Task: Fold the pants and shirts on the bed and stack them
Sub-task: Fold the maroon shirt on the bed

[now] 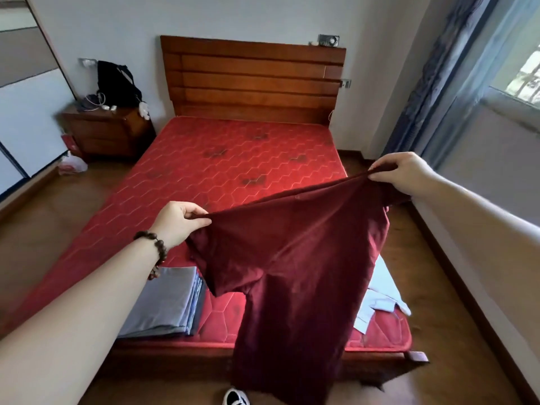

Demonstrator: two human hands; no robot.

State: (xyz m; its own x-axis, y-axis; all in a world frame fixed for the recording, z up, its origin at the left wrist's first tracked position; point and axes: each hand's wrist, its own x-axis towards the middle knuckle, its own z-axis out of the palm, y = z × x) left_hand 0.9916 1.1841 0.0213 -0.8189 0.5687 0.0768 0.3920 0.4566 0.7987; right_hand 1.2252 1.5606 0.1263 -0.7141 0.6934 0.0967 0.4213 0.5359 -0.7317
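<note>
**A:** ok so what's the room like, starting from the left?

**B:** Far left there's a sliding wardrobe door (pixel 23 92), then a dark wood nightstand (pixel 108 133) with a black bag (pixel 117 80) slumped on top against the wall. A plastic bag (pixel 71 165) sits on the brown wood floor (pixel 52 217) just beside it. White walls, pretty bare.

**A:** and the bed?

**B:** The bed (pixel 233 159) is a bare red mattress with a hexagon quilt pattern and a slatted wooden headboard (pixel 251 80). Near the foot on the left side there's a folded grey-blue stack (pixel 166 302), lying flat on the mattress.

**A:** hands?

**B:** The left hand (pixel 175 223), bead bracelet (pixel 155 252) on the wrist, pinches one top corner of a dark red shirt (pixel 295 258) between thumb and fingers. The shirt is up in the air over the foot of the bed, spread between both hands, with the rest hanging down past the bed edge. The right hand (pixel 403 171) grips the other top corner, fingers curled round the cloth, held higher and further out.

**A:** anything else on the right?

**B:** A pale blue garment (pixel 380 296) lies crumpled on the mattress, partly behind the shirt. Past that, a blue curtain (pixel 438 83) and a window (pixel 523 74). Also a black and white shoe (pixel 236 397) on the floor at the bottom.
</note>
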